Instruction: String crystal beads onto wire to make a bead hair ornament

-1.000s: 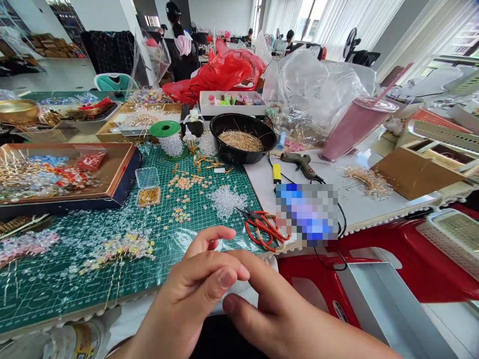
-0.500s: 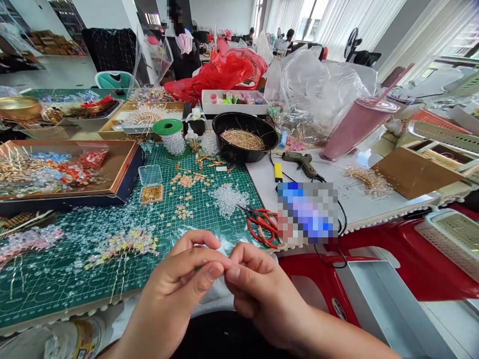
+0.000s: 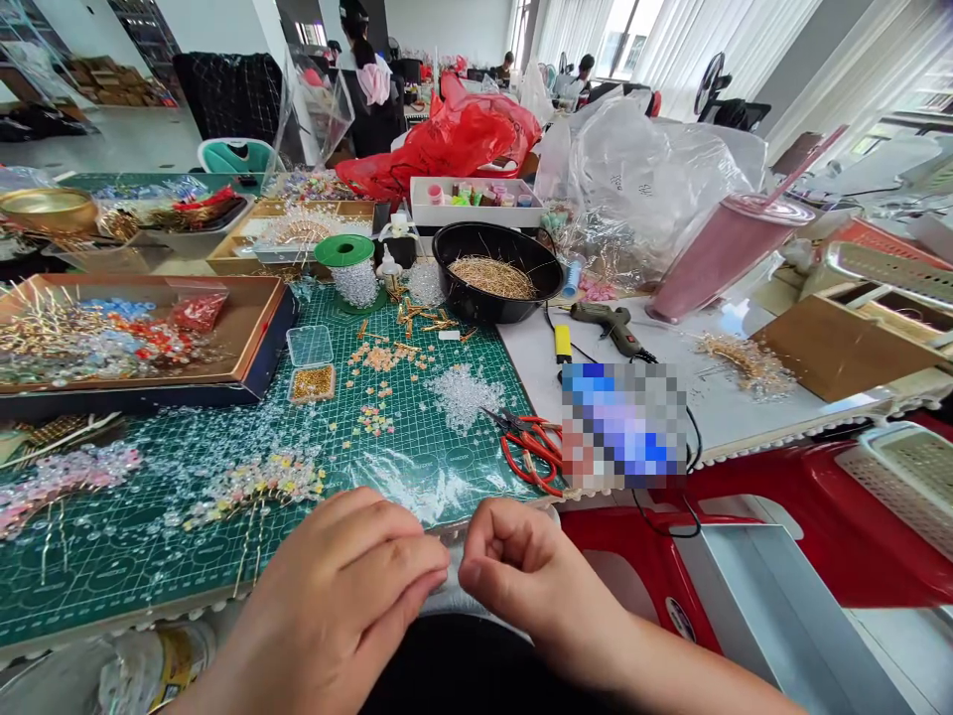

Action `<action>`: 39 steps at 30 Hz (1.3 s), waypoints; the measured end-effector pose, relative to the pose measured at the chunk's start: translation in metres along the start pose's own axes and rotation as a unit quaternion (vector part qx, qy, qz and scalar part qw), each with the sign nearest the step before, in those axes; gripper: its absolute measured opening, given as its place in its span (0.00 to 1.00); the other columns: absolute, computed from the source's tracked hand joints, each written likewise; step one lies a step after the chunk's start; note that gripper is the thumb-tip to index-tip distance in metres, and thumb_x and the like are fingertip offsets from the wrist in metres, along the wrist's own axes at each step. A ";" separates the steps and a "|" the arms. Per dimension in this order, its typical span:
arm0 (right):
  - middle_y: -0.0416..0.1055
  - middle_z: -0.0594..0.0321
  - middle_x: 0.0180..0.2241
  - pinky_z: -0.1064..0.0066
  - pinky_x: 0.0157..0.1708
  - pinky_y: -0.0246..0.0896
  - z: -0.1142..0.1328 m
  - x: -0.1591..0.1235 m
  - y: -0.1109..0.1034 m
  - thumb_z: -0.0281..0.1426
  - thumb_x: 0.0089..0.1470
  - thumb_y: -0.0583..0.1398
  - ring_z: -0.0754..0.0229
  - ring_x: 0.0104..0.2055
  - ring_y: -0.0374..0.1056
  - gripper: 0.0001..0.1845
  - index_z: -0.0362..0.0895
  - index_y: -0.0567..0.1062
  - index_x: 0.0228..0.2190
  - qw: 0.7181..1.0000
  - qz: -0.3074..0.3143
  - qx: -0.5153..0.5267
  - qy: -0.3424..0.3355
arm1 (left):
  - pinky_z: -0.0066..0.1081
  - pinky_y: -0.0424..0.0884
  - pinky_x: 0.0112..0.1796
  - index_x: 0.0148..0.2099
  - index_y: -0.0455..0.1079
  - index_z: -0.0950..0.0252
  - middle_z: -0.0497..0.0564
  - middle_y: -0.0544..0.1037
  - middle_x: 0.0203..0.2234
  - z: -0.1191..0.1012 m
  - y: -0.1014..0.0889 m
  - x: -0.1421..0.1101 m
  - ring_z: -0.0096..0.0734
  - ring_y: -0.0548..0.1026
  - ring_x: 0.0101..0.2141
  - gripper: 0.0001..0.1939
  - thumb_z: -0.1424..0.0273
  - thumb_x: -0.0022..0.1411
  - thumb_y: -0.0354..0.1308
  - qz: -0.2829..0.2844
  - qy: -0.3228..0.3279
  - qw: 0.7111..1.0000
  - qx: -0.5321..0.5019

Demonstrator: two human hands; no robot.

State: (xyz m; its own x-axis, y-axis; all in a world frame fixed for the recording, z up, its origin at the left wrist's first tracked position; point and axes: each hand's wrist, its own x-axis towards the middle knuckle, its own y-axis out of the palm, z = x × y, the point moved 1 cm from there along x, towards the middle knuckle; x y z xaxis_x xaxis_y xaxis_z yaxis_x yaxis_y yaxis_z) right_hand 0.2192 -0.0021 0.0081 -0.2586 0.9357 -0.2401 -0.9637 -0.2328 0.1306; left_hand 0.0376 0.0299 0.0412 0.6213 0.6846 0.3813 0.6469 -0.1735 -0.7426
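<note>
At the table's front edge, my left hand [image 3: 357, 586] is closed, its fingertips pressed together; whatever they pinch is hidden or too small to name. Just to its right, a narrow gap away, my right hand [image 3: 525, 566] is curled with the thumb against the index finger, and I cannot make out anything between them. Beyond the hands lie clear beads [image 3: 466, 397] in a loose pile and red-handled pliers [image 3: 532, 452] on the green cutting mat [image 3: 402, 487]. A beaded hair comb [image 3: 260, 487] with yellow and pink flowers rests left of my left hand.
A black bowl [image 3: 491, 308] of gold wire pins stands at the back. Farther left are a small box of gold beads [image 3: 311, 382], a green spool [image 3: 346, 253] and a tray [image 3: 264, 348] of ornaments. A glue gun [image 3: 614, 328] and a pink tumbler [image 3: 726, 248] are at right.
My hands, touching at the fingertips before, have parted slightly. The left hand has turned so its back faces up, and the right fingers have curled in. The view has shifted a little.
</note>
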 end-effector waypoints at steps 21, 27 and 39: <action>0.51 0.75 0.20 0.73 0.23 0.42 -0.005 0.003 0.006 0.54 0.56 0.60 0.68 0.22 0.44 0.25 0.46 0.63 0.26 0.999 -0.014 0.032 0.015 | 0.22 0.71 0.32 0.36 0.75 0.56 0.43 0.76 0.30 0.017 0.007 -0.006 0.24 0.75 0.32 0.08 0.69 0.67 0.56 0.035 -0.182 0.969 -0.163; 0.58 0.71 0.22 0.73 0.26 0.46 -0.003 0.005 0.009 0.51 0.55 0.63 0.68 0.25 0.51 0.24 0.44 0.67 0.28 0.998 0.002 0.059 0.005 | 0.22 0.68 0.30 0.33 0.72 0.59 0.42 0.73 0.27 0.012 0.004 -0.001 0.22 0.72 0.29 0.09 0.73 0.66 0.55 0.043 -0.157 0.976 -0.148; 0.45 0.78 0.16 0.75 0.17 0.33 -0.015 0.009 0.009 0.48 0.51 0.67 0.72 0.18 0.37 0.24 0.45 0.62 0.24 0.974 -0.045 0.216 0.061 | 0.22 0.71 0.45 0.51 0.73 0.57 0.44 0.80 0.40 0.012 0.011 -0.010 0.23 0.77 0.42 0.13 0.75 0.66 0.57 -0.044 -0.098 0.993 -0.057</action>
State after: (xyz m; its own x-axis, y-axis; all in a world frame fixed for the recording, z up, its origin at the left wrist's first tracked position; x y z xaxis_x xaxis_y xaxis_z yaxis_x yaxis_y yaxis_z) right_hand 0.2069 0.0002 -0.0074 -0.2058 0.9028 -0.3777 -0.8722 0.0058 0.4892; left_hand 0.0333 0.0300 0.0225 0.4691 0.8231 0.3202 0.7482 -0.1778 -0.6392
